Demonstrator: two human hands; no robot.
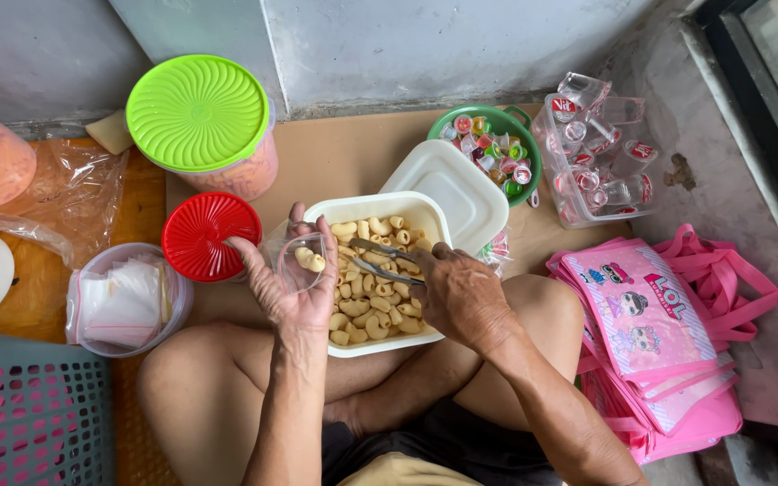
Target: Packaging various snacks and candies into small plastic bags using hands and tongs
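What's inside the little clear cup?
The cup in the left hand holds one or two pale curled snacks like those in the white tub. The palm hides the cup's bottom, so any more there can't be seen.

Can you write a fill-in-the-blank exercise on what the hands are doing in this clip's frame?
1. The left hand holds a small clear ____ with one snack piece in it.
2. The right hand grips metal ____ over the white tub of snacks.
3. The jar by the wall has a ____ lid.
4. The stacked bags at the person's right are ____.

Missing words: cup; tongs; green; pink
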